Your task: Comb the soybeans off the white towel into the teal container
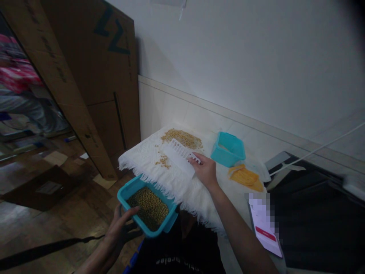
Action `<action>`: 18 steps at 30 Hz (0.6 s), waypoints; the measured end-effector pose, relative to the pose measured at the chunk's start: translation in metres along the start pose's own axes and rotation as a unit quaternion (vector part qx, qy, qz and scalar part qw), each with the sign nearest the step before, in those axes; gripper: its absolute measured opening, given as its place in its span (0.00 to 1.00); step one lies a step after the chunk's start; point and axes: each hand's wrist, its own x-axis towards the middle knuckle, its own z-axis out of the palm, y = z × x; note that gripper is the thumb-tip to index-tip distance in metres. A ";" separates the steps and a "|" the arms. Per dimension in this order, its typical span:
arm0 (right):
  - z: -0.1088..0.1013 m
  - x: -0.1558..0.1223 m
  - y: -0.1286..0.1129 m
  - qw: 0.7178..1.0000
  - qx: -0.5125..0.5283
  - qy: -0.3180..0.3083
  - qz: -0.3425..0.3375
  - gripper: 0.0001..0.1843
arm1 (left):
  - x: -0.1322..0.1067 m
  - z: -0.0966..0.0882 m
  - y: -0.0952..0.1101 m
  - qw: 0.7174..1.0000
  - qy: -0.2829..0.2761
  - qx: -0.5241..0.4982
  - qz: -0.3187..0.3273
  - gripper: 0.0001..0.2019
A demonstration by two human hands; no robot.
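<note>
My left hand [121, 224] grips a teal plastic tub [171, 222] from below at the near edge of a white fringed cloth [188, 190]; the tub holds many small tan beans [148, 207]. My right hand [205, 170] is closed on a flat white comb-like scraper [179, 155] that lies on the cloth. A heap of loose beans [182, 137] sits on the cloth just beyond the scraper, and a few stray beans [163, 161] lie to its left.
A second teal tub [228, 149] stands to the right on the cloth. Yellow pieces [245, 177] lie beside it. A phone [265, 225] rests at the near right, next to a dark surface. Tall cardboard boxes [94, 68] stand left against the wall.
</note>
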 end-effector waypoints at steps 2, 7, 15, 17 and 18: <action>0.004 0.004 -0.002 0.999 0.007 -0.008 -0.031 0.12 | 0.001 -0.001 -0.001 1.000 0.001 0.002 0.004 0.44; 0.014 0.002 -0.008 0.994 0.033 -0.050 -0.094 0.12 | 0.007 -0.003 -0.004 1.000 0.023 0.008 -0.002 0.42; 0.008 -0.014 0.001 0.990 0.062 -0.073 -0.107 0.14 | 0.007 -0.003 -0.004 1.000 0.019 0.005 -0.003 0.42; 0.004 -0.021 0.002 0.989 0.067 -0.070 -0.108 0.13 | 0.007 -0.004 -0.004 1.000 0.016 0.003 -0.002 0.43; 0.003 -0.025 0.001 0.989 0.068 -0.069 -0.107 0.13 | 0.008 -0.004 -0.005 1.000 0.015 0.001 -0.002 0.43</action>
